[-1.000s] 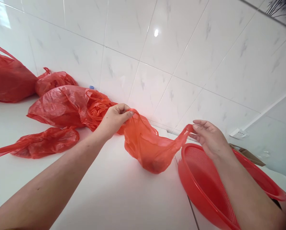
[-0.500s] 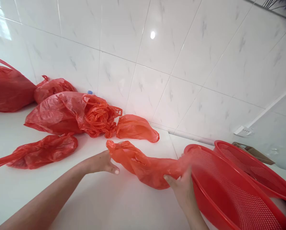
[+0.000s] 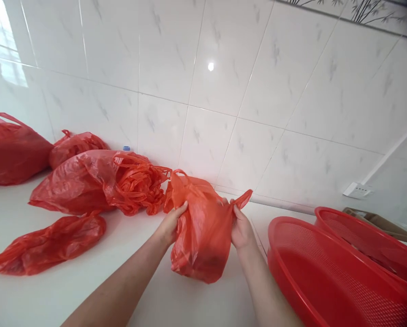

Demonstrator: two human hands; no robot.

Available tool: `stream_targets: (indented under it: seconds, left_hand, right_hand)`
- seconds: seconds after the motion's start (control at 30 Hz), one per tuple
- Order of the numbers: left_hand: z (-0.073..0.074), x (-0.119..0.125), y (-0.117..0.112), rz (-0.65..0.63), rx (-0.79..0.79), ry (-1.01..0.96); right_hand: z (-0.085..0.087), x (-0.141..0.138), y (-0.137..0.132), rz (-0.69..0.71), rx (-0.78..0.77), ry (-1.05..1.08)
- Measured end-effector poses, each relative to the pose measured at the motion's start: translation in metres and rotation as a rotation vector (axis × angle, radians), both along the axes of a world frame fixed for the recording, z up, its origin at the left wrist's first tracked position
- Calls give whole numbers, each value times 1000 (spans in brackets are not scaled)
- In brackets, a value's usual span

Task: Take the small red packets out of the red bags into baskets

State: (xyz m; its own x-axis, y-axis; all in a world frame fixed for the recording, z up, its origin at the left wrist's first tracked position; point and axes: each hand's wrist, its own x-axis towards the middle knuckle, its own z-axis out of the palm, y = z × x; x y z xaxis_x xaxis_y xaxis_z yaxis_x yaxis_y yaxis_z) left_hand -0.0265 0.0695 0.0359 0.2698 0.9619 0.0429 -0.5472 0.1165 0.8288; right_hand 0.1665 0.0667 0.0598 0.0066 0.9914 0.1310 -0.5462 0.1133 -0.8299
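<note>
A red plastic bag [image 3: 203, 240] hangs between my two hands over the white tabletop [image 3: 149, 295]. My left hand [image 3: 172, 222] grips its left edge, thumb on top. On the other side my right hand [image 3: 240, 225] pinches the bag near its upper right, and one handle corner sticks out past the fingers. The bag's lower part looks darker; what is inside, if anything, I cannot make out. Behind it lies another flat red bag [image 3: 168, 200], mostly covered from view.
Several red bags lie leftward, including a bunched heap [image 3: 135, 181], a full bag [image 3: 12, 154] and a long twisted one [image 3: 60, 240]. Two red mesh baskets [image 3: 292, 222] stand at the right. Beyond are a cardboard piece [image 3: 380, 225], a wall socket [image 3: 357, 190] and the tiled wall [image 3: 210, 141].
My left hand, open beside the bag before, now grips it. The bag was stretched sideways and now hangs upright. My right hand has moved up and left, away from the basket.
</note>
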Motion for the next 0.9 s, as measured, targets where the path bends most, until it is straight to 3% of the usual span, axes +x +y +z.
stream_targets:
  seconds: [0.13,0.27,0.4,0.53,0.63,0.77,0.9]
  left_hand:
    - [-39,1,14,-26,-162,-50]
    - [-51,2,17,-60,-183,-90]
    - [-50,2,17,-166,-117,-200]
    - [-49,5,15,-88,-150,-190]
    - [-48,8,13,-28,-139,-137]
    - [-44,15,13,45,-92,-2]
    - [-42,27,10,-55,18,201]
  right_hand:
    - [-45,-6,32,92,-112,116]
    - [-72,-13,40,180,-167,45]
    - [-74,-20,37,262,-187,-30]
    - [-72,-25,32,300,-226,-145]
    - [-68,-25,25,345,-147,-196]
    - [-67,-26,18,511,-65,-170]
    - [-77,-30,23,443,-76,-151]
